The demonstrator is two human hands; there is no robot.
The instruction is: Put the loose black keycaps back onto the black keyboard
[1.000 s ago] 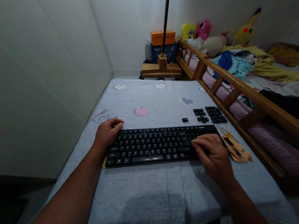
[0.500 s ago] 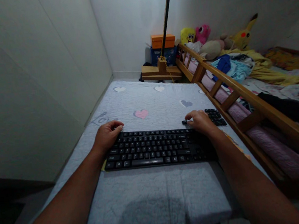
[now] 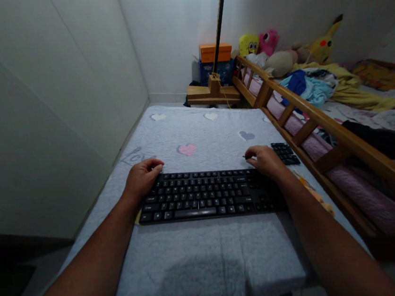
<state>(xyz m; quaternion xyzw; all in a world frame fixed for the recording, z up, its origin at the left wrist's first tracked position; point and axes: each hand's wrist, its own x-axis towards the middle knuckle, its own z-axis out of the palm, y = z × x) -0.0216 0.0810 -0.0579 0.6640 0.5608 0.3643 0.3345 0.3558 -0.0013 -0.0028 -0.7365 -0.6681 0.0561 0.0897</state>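
A black keyboard [image 3: 196, 196] lies across the cloth-covered surface in front of me. At its upper left corner rests my left hand [image 3: 144, 177], fingers curled and thumb against the index finger; whether anything is pinched there I cannot make out. Beyond the keyboard's upper right edge, my right hand [image 3: 263, 159] pinches a small black keycap [image 3: 244, 157], seen nearly edge-on. My right hand and forearm hide part of the keyboard's right end. Several black keycaps [image 3: 284, 153] sit grouped just right of that hand.
The light blue cloth [image 3: 202, 252] carries heart patterns. Orange-brown items [image 3: 314, 191] lie partly behind my right forearm. A wooden bed rail [image 3: 307, 111] runs along the right, with clothes and plush toys past it. A wooden stand [image 3: 212, 91] and an orange box [image 3: 215, 52] are at the back.
The keycap in my right fingers has turned from showing its face to nearly edge-on, and has risen slightly. My left hand has stayed in place. The view has shifted slightly.
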